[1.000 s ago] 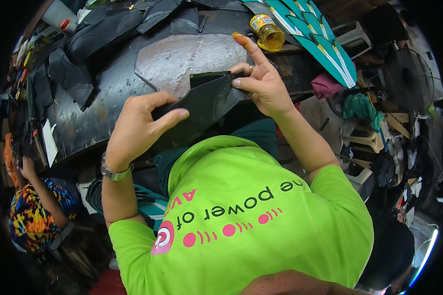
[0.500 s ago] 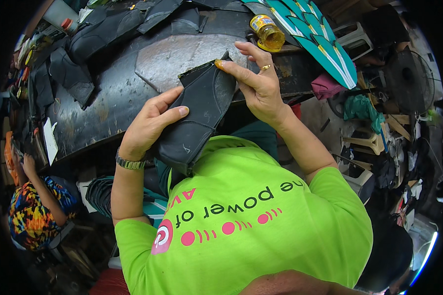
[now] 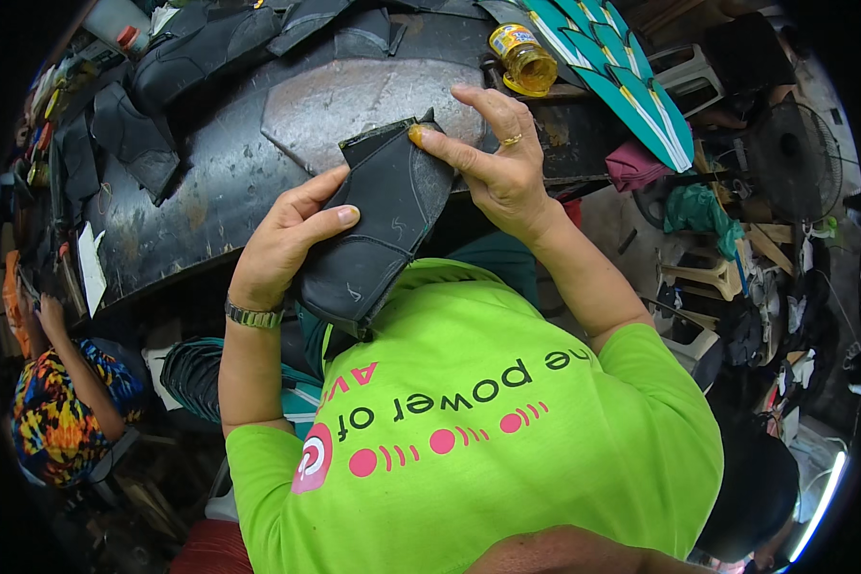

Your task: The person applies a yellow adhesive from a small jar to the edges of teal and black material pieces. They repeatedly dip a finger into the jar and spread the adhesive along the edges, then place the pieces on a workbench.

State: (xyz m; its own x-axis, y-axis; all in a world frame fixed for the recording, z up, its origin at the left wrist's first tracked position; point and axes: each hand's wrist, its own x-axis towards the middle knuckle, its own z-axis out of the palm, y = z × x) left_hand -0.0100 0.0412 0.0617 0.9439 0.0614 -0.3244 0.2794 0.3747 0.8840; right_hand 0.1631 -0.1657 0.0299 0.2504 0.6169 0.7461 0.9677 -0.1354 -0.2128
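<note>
A black shoe upper (image 3: 378, 206) with stitched seams slants between my hands, over the near edge of the bench. My left hand (image 3: 301, 225) grips its left side, thumb on top and fingers tucked beneath. At the upper's far edge, my right hand (image 3: 493, 163) presses an index fingertip smeared with yellow-brown paste. The other fingers of that hand are raised and bent, one wearing a ring. Its thumb is hidden, apparently behind the upper. An open jar (image 3: 526, 65) of yellow-brown paste lies tilted on the bench, beyond my right hand.
More black uppers (image 3: 139, 143) lie along the bench's left and far sides. A pale slab (image 3: 354, 96) rests on the dark bench (image 3: 191, 225). Teal-and-white pieces (image 3: 631, 96) overlap at the far right. Another person (image 3: 77, 402) sits at the left; a fan (image 3: 799, 158) stands right.
My right fingertip has shifted slightly left and nearer along the upper's far edge. The upper has tilted a little; my left hand keeps its grip.
</note>
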